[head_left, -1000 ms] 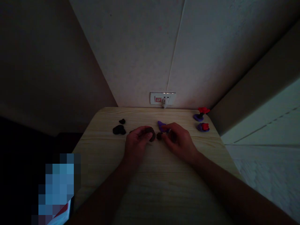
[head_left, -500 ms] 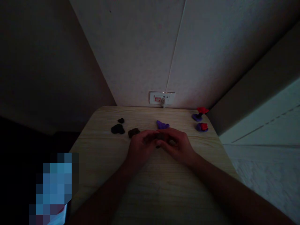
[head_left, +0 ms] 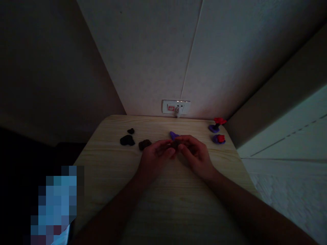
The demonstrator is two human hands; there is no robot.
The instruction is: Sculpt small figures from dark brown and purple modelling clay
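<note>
My left hand (head_left: 155, 156) and my right hand (head_left: 196, 154) meet over the middle of the table, fingers closed around a small dark brown piece of modelling clay (head_left: 175, 145). Most of this piece is covered by the fingers, so its shape is unclear. Just left of my left hand lies a brown clay lump (head_left: 144, 144). Behind my right hand a purple clay lump (head_left: 173, 135) is partly hidden. Farther left are a black clay lump (head_left: 127, 140) and a smaller black bit (head_left: 131, 131).
At the table's back right corner stands a red clay shape on a dark stem with a purple base (head_left: 214, 128). In front of it sits a red lump on a purple base (head_left: 216, 139). A wall socket (head_left: 166, 107) with a plug is behind the wooden table (head_left: 163, 211).
Both hands still hold the brown piece. The right fingers and thumb have shifted up a little, covering more of the purple lump, and the left thumb now presses across the front.
</note>
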